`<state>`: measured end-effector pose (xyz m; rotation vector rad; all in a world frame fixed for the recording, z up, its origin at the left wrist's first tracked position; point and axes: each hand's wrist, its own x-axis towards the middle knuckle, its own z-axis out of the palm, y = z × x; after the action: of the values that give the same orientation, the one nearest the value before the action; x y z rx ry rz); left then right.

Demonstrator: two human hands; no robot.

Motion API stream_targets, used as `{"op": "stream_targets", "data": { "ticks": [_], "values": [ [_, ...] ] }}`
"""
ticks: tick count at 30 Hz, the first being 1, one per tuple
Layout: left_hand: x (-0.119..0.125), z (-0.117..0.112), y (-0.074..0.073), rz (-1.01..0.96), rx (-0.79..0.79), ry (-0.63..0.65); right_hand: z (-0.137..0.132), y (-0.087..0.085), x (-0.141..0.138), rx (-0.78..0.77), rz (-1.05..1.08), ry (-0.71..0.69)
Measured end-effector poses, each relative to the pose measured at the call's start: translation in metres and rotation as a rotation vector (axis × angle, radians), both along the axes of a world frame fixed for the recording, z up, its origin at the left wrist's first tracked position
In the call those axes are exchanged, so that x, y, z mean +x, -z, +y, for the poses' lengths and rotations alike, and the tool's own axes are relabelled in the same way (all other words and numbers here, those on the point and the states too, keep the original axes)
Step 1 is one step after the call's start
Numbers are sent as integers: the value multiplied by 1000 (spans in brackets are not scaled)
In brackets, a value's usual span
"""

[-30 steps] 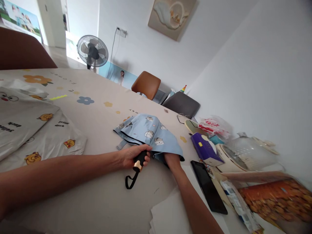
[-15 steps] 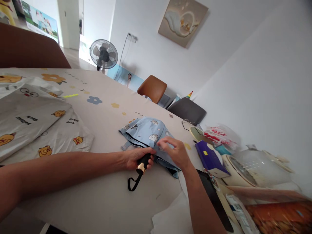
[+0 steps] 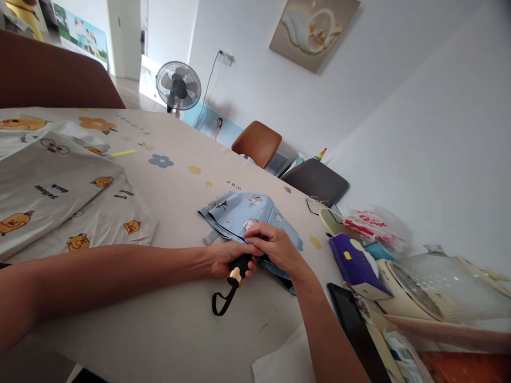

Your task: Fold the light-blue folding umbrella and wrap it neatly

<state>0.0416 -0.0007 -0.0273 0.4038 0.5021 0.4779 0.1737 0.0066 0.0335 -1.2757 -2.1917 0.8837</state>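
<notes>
A folded light-blue umbrella (image 3: 239, 211) with cartoon prints lies on the table (image 3: 179, 181) in front of me. My left hand (image 3: 225, 259) is wrapped round its black handle (image 3: 239, 266), which ends in a gold ring and a black wrist loop (image 3: 221, 304). My right hand (image 3: 275, 247) rests on the blue canopy just beside the handle, fingers curled and pinching the fabric. The two hands touch each other at the handle.
Folded duck-print fabric (image 3: 51, 191) covers the left of the table. At the right lie a black phone (image 3: 353, 330), a purple box (image 3: 355, 260), a glass-lidded pot (image 3: 439, 287), glasses (image 3: 317, 202) and white paper (image 3: 283, 361). Chairs (image 3: 257, 143) stand at the far edge.
My right hand came out from under the canopy's edge, rose above the fabric, and now sits on it next to the handle. The left hand has kept its grip on the handle.
</notes>
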Motion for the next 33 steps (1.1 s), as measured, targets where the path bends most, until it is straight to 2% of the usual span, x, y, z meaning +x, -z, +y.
{"op": "stream_targets", "data": {
  "ticks": [4,8,11,13,15,17,21,26,28,30,32,33],
  "values": [
    [1,-1,-3,11,-18,4,-1,3,-3,-130,31,87],
    [0,-3,-8,31,-31,4,-1,0,-3,-176,91,134],
    [-2,-2,-9,32,-46,49,-4,-15,2,-184,152,170],
    [-3,-1,-6,35,-60,110,-8,-29,10,-71,149,259],
    [-4,1,-4,35,-70,165,-14,-43,18,19,42,320],
    [-4,1,-2,29,-72,170,-20,-52,27,-34,-88,266],
    [-3,1,-3,25,-75,156,-22,-60,37,-132,-235,160],
    [-3,0,-3,-15,-87,129,-20,-70,45,-36,-357,300],
    [-3,-1,-4,-13,-95,120,-23,-67,53,-29,-386,297],
    [-4,-2,-6,4,-97,108,-25,-58,66,-21,-412,322],
    [-4,-2,-8,22,-80,108,-24,-42,84,-36,-380,459],
    [-4,-3,-8,29,-69,112,-23,-33,93,-67,-360,577]
  ]
}}
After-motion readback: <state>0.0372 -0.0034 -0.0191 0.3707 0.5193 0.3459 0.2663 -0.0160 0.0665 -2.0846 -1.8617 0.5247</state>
